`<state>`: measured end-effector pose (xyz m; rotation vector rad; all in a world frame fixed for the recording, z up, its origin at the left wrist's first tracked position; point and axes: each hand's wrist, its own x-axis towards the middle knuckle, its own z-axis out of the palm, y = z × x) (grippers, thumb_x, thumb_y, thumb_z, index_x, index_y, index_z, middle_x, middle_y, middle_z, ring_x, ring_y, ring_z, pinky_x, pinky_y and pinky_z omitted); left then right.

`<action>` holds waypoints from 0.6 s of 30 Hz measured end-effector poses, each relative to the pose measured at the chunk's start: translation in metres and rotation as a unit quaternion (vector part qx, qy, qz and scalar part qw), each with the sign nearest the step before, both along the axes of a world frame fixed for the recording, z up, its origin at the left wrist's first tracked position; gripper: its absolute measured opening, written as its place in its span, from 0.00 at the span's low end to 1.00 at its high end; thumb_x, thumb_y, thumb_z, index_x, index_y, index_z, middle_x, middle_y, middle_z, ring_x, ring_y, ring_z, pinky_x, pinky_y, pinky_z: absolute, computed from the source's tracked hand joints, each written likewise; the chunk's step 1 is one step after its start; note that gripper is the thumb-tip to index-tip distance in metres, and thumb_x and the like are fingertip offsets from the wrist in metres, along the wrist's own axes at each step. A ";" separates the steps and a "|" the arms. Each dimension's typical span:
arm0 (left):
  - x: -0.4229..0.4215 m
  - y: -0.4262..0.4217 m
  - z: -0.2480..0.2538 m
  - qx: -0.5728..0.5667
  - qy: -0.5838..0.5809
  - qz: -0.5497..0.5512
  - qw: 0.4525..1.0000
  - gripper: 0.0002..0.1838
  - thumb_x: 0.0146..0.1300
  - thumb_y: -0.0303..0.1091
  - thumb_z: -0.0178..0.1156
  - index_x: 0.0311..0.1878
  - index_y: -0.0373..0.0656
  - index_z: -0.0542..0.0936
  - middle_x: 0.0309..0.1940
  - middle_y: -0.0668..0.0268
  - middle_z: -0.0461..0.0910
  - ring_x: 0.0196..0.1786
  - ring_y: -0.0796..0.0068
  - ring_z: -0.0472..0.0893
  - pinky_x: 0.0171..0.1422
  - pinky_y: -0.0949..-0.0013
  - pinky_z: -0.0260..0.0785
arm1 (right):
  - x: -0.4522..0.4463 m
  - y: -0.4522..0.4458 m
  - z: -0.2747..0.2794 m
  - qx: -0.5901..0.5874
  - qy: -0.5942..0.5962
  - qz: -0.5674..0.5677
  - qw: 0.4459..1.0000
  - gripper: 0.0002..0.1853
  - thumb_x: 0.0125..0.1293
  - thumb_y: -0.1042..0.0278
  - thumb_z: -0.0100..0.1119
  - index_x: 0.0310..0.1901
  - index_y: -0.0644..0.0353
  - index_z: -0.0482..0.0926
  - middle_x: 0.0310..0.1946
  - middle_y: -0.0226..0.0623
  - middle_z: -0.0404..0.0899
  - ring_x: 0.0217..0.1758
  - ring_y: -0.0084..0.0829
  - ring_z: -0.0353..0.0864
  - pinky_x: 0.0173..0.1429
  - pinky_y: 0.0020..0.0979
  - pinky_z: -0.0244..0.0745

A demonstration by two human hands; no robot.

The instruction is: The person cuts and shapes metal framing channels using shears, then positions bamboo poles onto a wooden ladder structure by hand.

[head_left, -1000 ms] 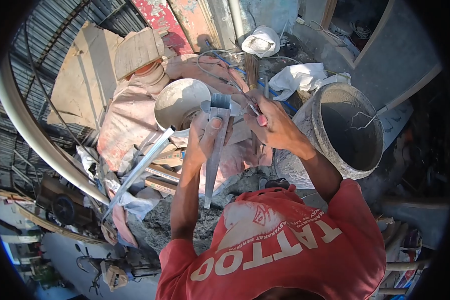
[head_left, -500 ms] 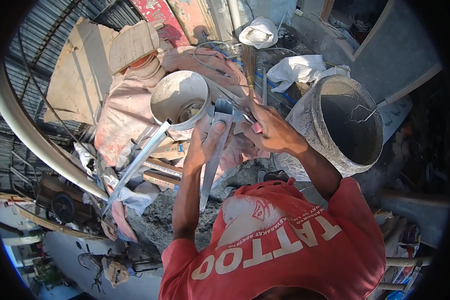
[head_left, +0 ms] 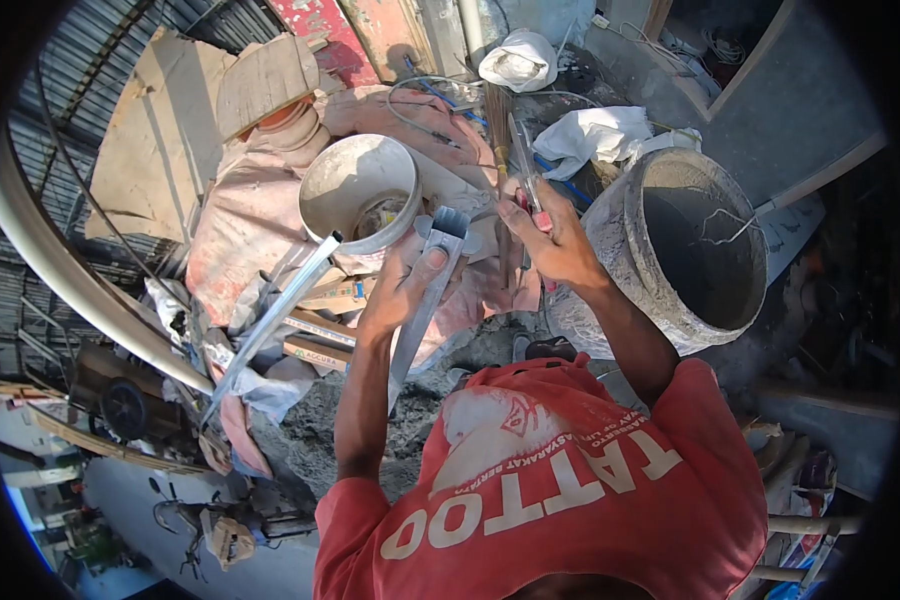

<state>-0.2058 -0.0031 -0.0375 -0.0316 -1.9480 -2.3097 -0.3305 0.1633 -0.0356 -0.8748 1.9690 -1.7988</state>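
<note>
My left hand (head_left: 400, 290) is wrapped round a galvanized metal channel (head_left: 417, 325), with the thumb pressed on its face. The channel slants from its upper end down toward the red shirt. At that end, side flaps (head_left: 474, 242) stick outward. In my right hand (head_left: 562, 245) is a pair of metal snips with red on the handles (head_left: 542, 221). The blades (head_left: 522, 150) point upward, to the right of the channel and apart from it. Part of the snips' handles is hidden by my fingers.
A white bucket (head_left: 355, 165) stands just beyond my left hand. To the right is a large cement-crusted drum (head_left: 650, 265). Another metal length (head_left: 270, 325) leans at the left, near cardboard boxes (head_left: 315, 353). A broom (head_left: 498, 130) and white sack (head_left: 595, 138) lie beyond.
My right hand has moved the snips away from the channel's end, to the right, and their blades now point upward. The channel has shifted slightly left and down, showing flaps at its end.
</note>
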 end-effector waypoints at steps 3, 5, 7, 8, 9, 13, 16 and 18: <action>0.007 -0.007 0.001 -0.116 -0.072 -0.024 0.990 0.24 0.63 0.51 0.53 0.48 0.35 0.73 0.32 0.64 0.75 0.34 0.75 0.73 0.39 0.71 0.66 | -0.007 0.013 0.006 0.105 0.173 0.085 0.976 0.14 0.52 0.69 0.56 0.37 0.65 0.67 0.29 0.50 0.71 0.32 0.47 0.70 0.39 0.41 0.66; 0.008 0.004 0.017 -0.205 -0.019 -0.005 0.979 0.24 0.63 0.49 0.53 0.47 0.35 0.73 0.32 0.62 0.75 0.35 0.73 0.73 0.40 0.69 0.66 | -0.001 0.019 0.008 0.141 0.213 0.105 0.961 0.15 0.50 0.69 0.56 0.39 0.65 0.67 0.30 0.50 0.72 0.34 0.49 0.72 0.40 0.42 0.66; 0.011 -0.002 0.018 -0.349 -0.044 -0.047 0.935 0.22 0.63 0.46 0.54 0.45 0.33 0.72 0.33 0.53 0.75 0.36 0.61 0.75 0.45 0.61 0.66 | 0.001 0.024 0.017 0.241 0.259 0.154 0.923 0.19 0.47 0.69 0.56 0.42 0.65 0.66 0.34 0.50 0.74 0.41 0.51 0.75 0.43 0.46 0.68; 0.013 -0.002 0.018 -0.346 -0.046 -0.047 0.936 0.22 0.63 0.46 0.54 0.45 0.33 0.72 0.33 0.53 0.75 0.36 0.61 0.75 0.45 0.61 0.66 | 0.001 0.026 0.015 0.243 0.256 0.156 0.923 0.19 0.47 0.69 0.56 0.42 0.65 0.66 0.34 0.50 0.74 0.41 0.51 0.75 0.43 0.46 0.68; 0.014 -0.001 0.020 -0.388 -0.067 -0.059 0.917 0.21 0.61 0.46 0.55 0.45 0.34 0.73 0.33 0.54 0.76 0.35 0.64 0.75 0.43 0.64 0.66 | 0.000 0.028 0.013 0.244 0.276 0.165 0.915 0.20 0.47 0.69 0.57 0.42 0.64 0.66 0.34 0.49 0.74 0.41 0.51 0.75 0.43 0.45 0.69; 0.017 0.004 0.020 -0.427 -0.069 -0.078 0.898 0.23 0.60 0.46 0.57 0.48 0.34 0.73 0.38 0.50 0.77 0.42 0.58 0.76 0.48 0.62 0.66 | 0.005 0.035 0.008 0.250 0.296 0.196 0.901 0.22 0.46 0.70 0.58 0.44 0.64 0.65 0.35 0.49 0.74 0.40 0.51 0.75 0.43 0.46 0.69; 0.020 0.003 0.014 -0.456 -0.035 -0.068 0.887 0.27 0.59 0.48 0.58 0.53 0.35 0.70 0.44 0.46 0.75 0.47 0.50 0.75 0.52 0.58 0.66 | 0.008 0.036 0.003 0.261 0.266 0.211 0.904 0.22 0.47 0.70 0.57 0.45 0.65 0.64 0.35 0.49 0.74 0.40 0.51 0.75 0.43 0.46 0.69; 0.021 0.004 0.012 -0.467 -0.035 -0.075 0.880 0.30 0.58 0.48 0.58 0.56 0.35 0.68 0.47 0.43 0.74 0.50 0.45 0.73 0.53 0.56 0.65 | 0.009 0.037 0.003 0.264 0.253 0.222 0.904 0.22 0.48 0.70 0.57 0.46 0.65 0.64 0.35 0.50 0.74 0.40 0.51 0.74 0.43 0.45 0.69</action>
